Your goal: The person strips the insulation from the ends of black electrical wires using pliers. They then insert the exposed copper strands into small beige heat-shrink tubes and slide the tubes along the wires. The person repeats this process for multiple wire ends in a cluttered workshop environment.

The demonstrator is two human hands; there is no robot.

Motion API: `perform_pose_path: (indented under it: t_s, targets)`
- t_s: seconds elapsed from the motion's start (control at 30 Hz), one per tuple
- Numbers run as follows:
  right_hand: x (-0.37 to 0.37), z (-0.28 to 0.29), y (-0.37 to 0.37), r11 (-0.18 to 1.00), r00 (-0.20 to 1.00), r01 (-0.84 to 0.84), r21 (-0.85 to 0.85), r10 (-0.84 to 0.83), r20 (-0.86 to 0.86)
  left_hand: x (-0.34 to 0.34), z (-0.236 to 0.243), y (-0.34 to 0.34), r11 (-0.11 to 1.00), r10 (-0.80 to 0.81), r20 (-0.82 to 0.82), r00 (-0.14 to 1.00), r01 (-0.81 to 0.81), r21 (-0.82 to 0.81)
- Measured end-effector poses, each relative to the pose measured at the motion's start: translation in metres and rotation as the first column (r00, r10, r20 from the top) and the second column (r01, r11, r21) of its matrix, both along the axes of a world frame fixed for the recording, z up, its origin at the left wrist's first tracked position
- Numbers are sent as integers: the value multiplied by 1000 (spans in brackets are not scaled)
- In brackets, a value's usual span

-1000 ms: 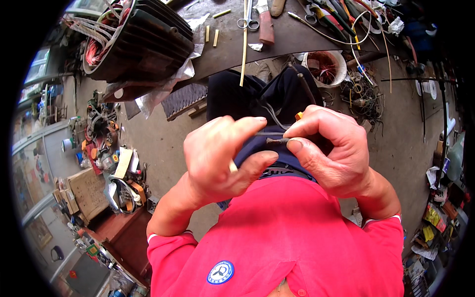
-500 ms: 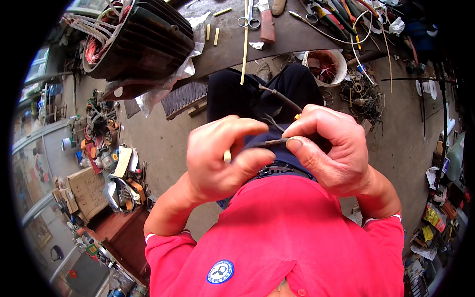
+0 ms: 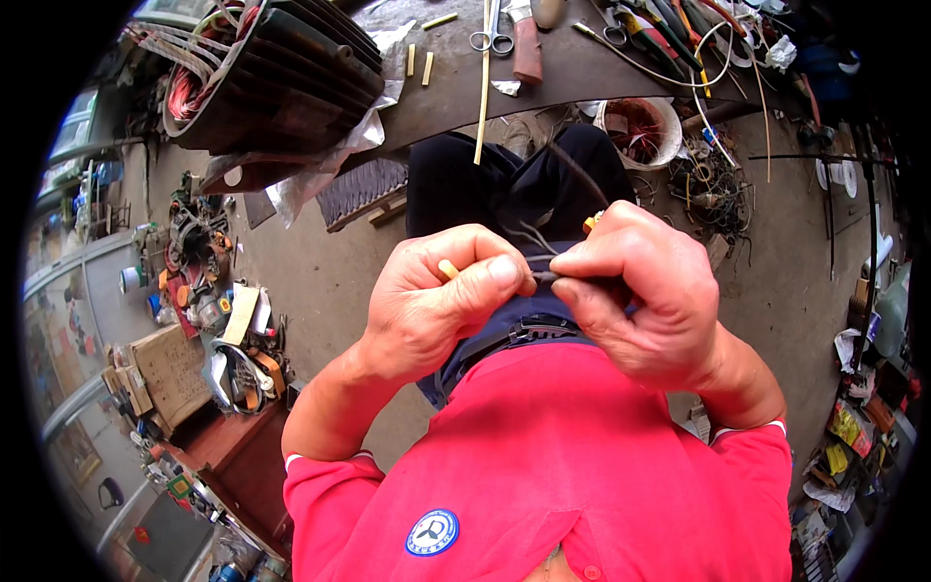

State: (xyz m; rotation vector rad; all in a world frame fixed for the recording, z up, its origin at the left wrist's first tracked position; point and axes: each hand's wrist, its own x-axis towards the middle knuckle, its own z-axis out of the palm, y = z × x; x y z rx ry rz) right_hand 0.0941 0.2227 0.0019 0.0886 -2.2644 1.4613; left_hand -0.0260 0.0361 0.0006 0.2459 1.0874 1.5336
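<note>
My left hand [image 3: 436, 301] is closed, its thumb and forefinger pinched at the end of a thin dark wire, with a short pale-yellow tube [image 3: 448, 269] held among its fingers. My right hand [image 3: 645, 301] is closed on a dark multi-strand cable [image 3: 572, 167], pinching it just right of the left fingertips. Loose dark strands fan out above both hands, over my lap. A small yellow-orange item [image 3: 592, 222] shows behind my right forefinger; I cannot make out what it is.
The bench [image 3: 543, 85] ahead holds a finned motor housing [image 3: 301, 82] with wire bundles, scissors [image 3: 492, 41], a wooden-handled knife [image 3: 527, 58], tube pieces and pliers. A white bucket [image 3: 664, 131] and tangled wire [image 3: 713, 199] sit below. Machine parts [image 3: 199, 272] lie left, clutter [image 3: 853, 436] right.
My left thumb and forefinger have moved from apart to pinched together at the wire beside my right fingertips. My right hand's fingers have shifted slightly on the cable.
</note>
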Motion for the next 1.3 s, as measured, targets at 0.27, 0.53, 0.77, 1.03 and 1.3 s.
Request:
perform_pose_path:
  t_s: [0.27, 0.53, 0.77, 1.03, 1.3]
  targets:
    - [5, 3, 5, 994, 985, 84, -69, -73, 159, 0, -1, -3, 996, -44, -253, 966, 22, -87]
    - [2, 5, 1, 998, 989, 43, -55, -34, 144, -1, -17, 1, 995, 59, -903, 426, 50, 88]
    - [2, 2, -2, 997, 983, 22, -68, -9, 181, 2, -11, 4, 997, 49, -948, 314, 45, 67]
    - [0, -1, -1, 1000, 989, 6, -27, -2, 145, 2, -10, 5, 998, 7, -981, 192, 54, 17]
    - [0, 1, -2, 993, 958, 22, -114, 12, 287, -1, -21, 10, 983, 183, -983, -18, 32, 182]
